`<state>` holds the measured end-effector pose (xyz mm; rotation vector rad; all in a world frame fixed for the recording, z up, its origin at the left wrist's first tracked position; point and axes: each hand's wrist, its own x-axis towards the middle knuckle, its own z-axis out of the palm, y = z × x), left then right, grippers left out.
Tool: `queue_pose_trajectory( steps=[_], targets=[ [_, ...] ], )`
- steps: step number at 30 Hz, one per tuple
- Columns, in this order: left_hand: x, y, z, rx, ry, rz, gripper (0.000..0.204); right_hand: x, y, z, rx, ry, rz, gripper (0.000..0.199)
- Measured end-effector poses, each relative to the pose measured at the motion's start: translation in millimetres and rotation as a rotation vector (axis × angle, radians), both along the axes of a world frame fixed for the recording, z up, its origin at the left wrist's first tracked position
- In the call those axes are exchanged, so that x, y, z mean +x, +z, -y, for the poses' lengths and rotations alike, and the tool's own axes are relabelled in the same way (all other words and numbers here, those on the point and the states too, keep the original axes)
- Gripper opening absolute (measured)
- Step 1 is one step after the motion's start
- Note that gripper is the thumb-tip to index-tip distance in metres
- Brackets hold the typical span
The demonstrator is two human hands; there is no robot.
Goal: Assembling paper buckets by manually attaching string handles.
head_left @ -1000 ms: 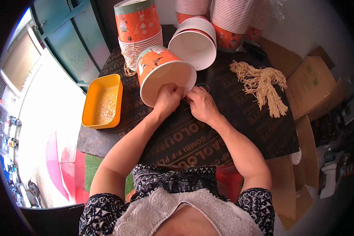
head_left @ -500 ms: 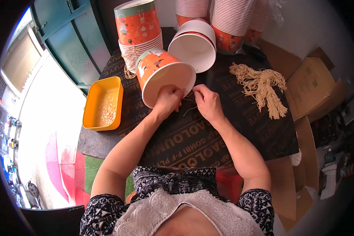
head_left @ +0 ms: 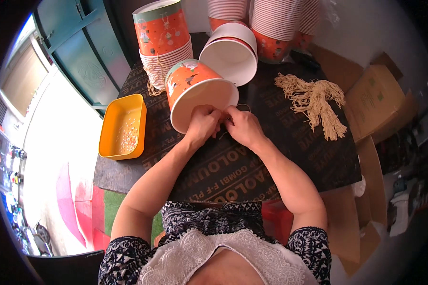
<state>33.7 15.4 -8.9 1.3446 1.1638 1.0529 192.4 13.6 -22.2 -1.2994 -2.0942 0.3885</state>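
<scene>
Nearest, your left hand [head_left: 202,124] and right hand [head_left: 242,127] met at the rim of a tipped orange paper bucket [head_left: 197,92] on the dark board [head_left: 252,166], fingers curled tight, pinching a thin cord [head_left: 244,106]. Left of it lay a yellow tray [head_left: 122,127]; right, a bundle of strings [head_left: 316,102]. Farther back stood stacked buckets [head_left: 164,40].

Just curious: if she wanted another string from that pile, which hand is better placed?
Likely the right hand: the pile of strings lies on its side, while the left hand rests at the bucket rim.
</scene>
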Motion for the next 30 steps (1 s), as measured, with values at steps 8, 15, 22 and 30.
queue_pose_trajectory(
  steps=[8, 15, 22, 30],
  targets=[
    [1.9, -1.2, 2.0, -0.027, 0.05, -0.024, 0.02, 14.1, 32.3, 12.2, 0.074, -0.078, 0.295, 0.012],
    [1.6, 2.8, 2.6, -0.009, 0.046, -0.064, 0.018, 35.3, 32.0, 0.2, 0.145, -0.376, 0.426, 0.01],
    [2.8, 2.3, 3.1, -0.026, 0.061, -0.03, 0.02, 33.8, 29.8, 1.3, 0.216, -0.165, 0.058, 0.015],
    [1.3, 3.7, 4.6, -0.001, 0.054, -0.021, 0.02, 37.0, 35.1, -3.1, 0.319, -0.363, -0.056, 0.01]
  ],
)
